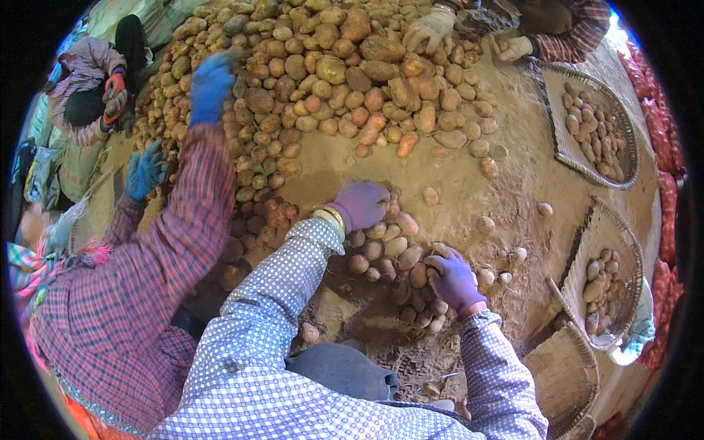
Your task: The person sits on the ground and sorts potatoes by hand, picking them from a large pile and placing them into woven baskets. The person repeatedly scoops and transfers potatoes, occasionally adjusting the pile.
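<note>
Both my hands wear purple gloves. My left hand, with bangles at the wrist, reaches over the upper left end of a small group of potatoes on the dirt floor. Its fingers are curled at a reddish potato; whether they grip it cannot be told. My right hand rests at the right side of the same group, fingers bent over potatoes, partly hiding them. A large heap of potatoes lies beyond my hands.
At my left, a co-worker's blurred blue-gloved hand is over the heap. Another person's white-gloved hands are at the top. Woven baskets holding potatoes stand at the right, before red mesh sacks. Loose potatoes lie between.
</note>
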A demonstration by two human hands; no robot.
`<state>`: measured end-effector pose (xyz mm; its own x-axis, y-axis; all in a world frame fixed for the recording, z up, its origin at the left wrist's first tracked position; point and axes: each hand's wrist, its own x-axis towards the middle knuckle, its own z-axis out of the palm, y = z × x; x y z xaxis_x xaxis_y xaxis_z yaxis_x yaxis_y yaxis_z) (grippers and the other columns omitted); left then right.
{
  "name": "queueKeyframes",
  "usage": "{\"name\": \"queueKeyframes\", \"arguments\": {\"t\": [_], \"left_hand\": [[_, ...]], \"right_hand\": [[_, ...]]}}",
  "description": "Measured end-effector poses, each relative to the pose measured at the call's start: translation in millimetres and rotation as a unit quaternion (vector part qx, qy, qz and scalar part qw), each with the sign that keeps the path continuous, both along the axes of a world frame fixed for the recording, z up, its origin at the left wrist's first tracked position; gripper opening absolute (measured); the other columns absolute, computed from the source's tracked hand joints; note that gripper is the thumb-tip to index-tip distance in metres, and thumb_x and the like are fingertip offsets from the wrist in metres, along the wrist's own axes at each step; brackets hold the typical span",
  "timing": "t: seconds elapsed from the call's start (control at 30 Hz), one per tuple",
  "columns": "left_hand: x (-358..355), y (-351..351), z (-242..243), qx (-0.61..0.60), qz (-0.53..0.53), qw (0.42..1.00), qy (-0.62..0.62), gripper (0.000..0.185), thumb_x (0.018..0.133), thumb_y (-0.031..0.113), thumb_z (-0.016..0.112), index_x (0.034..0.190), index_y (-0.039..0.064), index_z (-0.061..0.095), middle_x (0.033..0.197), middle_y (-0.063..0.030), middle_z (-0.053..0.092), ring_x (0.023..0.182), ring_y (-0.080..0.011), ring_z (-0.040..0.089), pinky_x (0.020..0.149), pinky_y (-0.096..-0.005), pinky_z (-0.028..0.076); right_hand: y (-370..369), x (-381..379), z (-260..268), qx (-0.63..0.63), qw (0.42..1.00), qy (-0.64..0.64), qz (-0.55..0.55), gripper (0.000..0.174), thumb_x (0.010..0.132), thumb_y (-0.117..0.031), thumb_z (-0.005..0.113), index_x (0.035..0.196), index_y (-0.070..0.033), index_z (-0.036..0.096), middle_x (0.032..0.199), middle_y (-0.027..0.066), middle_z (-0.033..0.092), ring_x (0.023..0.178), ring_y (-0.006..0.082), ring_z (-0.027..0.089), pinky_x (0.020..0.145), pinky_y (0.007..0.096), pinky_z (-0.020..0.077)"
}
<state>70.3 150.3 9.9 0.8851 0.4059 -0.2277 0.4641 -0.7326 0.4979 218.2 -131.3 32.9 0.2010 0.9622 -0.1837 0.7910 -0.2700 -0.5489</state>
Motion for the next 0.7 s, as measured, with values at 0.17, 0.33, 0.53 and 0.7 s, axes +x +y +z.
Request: {"name": "queueKeyframes", "arguments": {"t": [0.17,0.33,0.53,0.7], "left_hand": [[23.1,16.5,21.1,0.037,0.185,0.981,-0.034,0.038,0.092,0.035,0.065,0.120,0.009,0.063,0.122,-0.0190,0.063,0.114,-0.0381,0.063,0.100,-0.0485,0.049],[62.6,60.8,14.9,0.131,0.243,0.961,-0.027,0.051,0.086,0.025,0.073,0.130,0.007,0.054,0.130,-0.0215,0.059,0.120,-0.0381,0.060,0.096,-0.0483,0.052],[63.4,62.5,23.3,0.035,0.243,0.969,0.015,0.066,0.082,0.028,0.077,0.142,0.009,0.054,0.128,-0.0217,0.062,0.118,-0.0394,0.061,0.099,-0.0480,0.051],[25.2,-25.4,67.4,-0.132,0.096,0.983,-0.079,0.060,0.083,0.030,0.075,0.137,0.010,0.060,0.120,-0.0187,0.066,0.113,-0.0365,0.063,0.100,-0.0440,0.050]], "right_hand": [[-4.2,3.0,0.7,0.013,0.997,0.064,-0.051,0.030,0.087,-0.012,0.065,0.117,-0.015,0.069,0.134,0.0127,0.061,0.125,0.0369,0.057,0.105,0.0453,0.0485],[-1.6,-0.9,1.3,0.011,0.995,0.059,-0.077,0.031,0.088,-0.011,0.065,0.119,-0.014,0.068,0.134,0.0136,0.062,0.124,0.0379,0.058,0.105,0.0439,0.0487],[1.8,4.8,17.4,0.070,0.970,0.139,-0.185,0.028,0.095,-0.013,0.062,0.122,-0.009,0.066,0.131,0.0158,0.063,0.121,0.0350,0.061,0.102,0.0415,0.0506],[11.4,9.1,38.7,0.056,0.701,0.618,-0.351,0.049,0.105,-0.033,0.056,0.147,-0.007,0.048,0.139,0.0104,0.058,0.122,0.0239,0.060,0.102,0.0362,0.0508]]}}
